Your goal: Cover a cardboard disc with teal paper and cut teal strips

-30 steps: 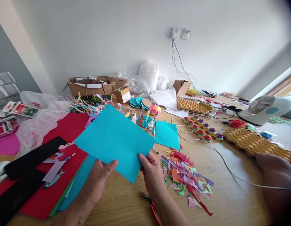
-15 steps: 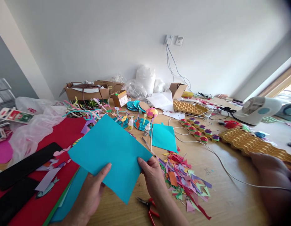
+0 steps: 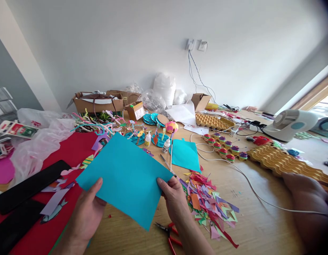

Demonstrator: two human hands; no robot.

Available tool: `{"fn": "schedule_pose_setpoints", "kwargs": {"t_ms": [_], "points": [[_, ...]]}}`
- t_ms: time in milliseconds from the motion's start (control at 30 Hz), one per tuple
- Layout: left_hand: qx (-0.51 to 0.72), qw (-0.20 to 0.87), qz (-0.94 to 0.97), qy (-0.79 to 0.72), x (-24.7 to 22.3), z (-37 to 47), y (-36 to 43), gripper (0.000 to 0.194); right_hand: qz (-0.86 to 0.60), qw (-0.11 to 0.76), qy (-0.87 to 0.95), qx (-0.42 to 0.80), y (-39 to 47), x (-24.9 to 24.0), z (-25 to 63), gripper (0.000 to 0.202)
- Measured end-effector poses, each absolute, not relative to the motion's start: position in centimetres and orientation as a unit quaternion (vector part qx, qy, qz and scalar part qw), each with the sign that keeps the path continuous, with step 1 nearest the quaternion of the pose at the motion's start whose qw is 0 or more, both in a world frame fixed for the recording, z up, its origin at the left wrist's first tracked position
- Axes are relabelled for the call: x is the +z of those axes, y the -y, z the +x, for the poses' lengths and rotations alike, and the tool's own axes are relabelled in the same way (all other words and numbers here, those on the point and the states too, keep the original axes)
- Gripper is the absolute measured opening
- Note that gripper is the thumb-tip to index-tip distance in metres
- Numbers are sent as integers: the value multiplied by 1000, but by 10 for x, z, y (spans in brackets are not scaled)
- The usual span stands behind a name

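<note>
A blue sheet of paper [image 3: 125, 177] is held up, tilted, above the wooden table. My left hand [image 3: 88, 209] is at its lower left edge, thumb on top and fingers underneath. At the right corner, my right hand [image 3: 173, 196] pinches the sheet with its thumb on top. Red-handled pliers [image 3: 169, 232] lie beneath, beside my right wrist. Coloured paper scraps [image 3: 206, 202] are heaped right of my right hand. Behind the sheet stand two small glue bottles [image 3: 166, 145], and a second blue sheet [image 3: 185, 155] lies flat on the table.
Red paper [image 3: 70, 152] and black objects [image 3: 33, 186] lie at left. Another person's hand [image 3: 301, 186] rests at right by a yellow egg tray [image 3: 286, 161]. A white cable [image 3: 248, 182] crosses the table near decorated egg cups [image 3: 223, 150]. A fan [image 3: 291, 124] stands back right.
My left hand has moved left and up along the sheet's edge. The sheet has tilted slightly, and its lower corner has shifted a little to the right.
</note>
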State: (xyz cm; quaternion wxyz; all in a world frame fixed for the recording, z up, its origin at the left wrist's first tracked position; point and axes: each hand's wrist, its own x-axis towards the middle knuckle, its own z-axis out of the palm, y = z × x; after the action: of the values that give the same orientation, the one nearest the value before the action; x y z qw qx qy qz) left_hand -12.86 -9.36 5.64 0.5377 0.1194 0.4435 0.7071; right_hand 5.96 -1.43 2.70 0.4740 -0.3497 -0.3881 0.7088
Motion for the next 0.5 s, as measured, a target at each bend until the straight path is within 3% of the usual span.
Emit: {"fn": "schedule_pose_setpoints", "kwargs": {"t_ms": [200,367,500], "points": [[680,519,188,-482,71,-183,93,24,-346,435,438,707,4,26,76,26],[512,590,320,-536,84,-193,85,37,-322,390,484,714,-1,31,84,23],[496,590,309,-558,88,-175,77,41,-314,375,499,715,0,34,84,29]]}}
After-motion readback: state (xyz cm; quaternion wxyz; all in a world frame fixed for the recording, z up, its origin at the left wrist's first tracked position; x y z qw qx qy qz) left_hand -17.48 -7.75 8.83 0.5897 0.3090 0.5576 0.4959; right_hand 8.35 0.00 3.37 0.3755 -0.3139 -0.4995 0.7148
